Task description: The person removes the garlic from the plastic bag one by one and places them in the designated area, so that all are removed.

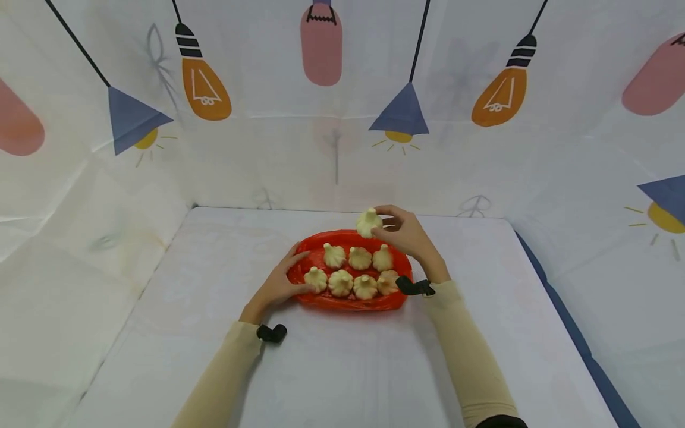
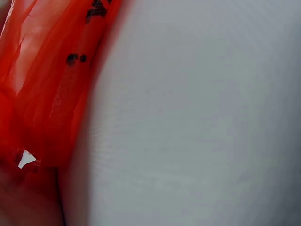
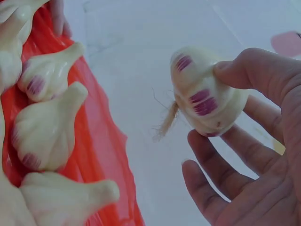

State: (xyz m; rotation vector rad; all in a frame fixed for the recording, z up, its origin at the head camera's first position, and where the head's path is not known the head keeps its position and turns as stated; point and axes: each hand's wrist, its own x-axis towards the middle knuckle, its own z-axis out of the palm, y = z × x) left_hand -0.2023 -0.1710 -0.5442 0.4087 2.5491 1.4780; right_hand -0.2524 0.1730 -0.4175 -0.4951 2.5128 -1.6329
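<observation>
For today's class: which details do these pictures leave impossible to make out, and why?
Head: whatever lies beneath the red plastic, hidden by the plastic itself.
Left wrist: the upper black print, cut off by the top edge.
Right wrist: the far side of the garlic bulb in the right hand, turned from the camera.
Right wrist: the leftmost bulbs, cut off by the left edge.

- Black marks (image 2: 72,59) are seen on red plastic (image 2: 56,108) in the left wrist view; partly cut off, cannot be made out.
- No other lettering, brand or number can be read.
</observation>
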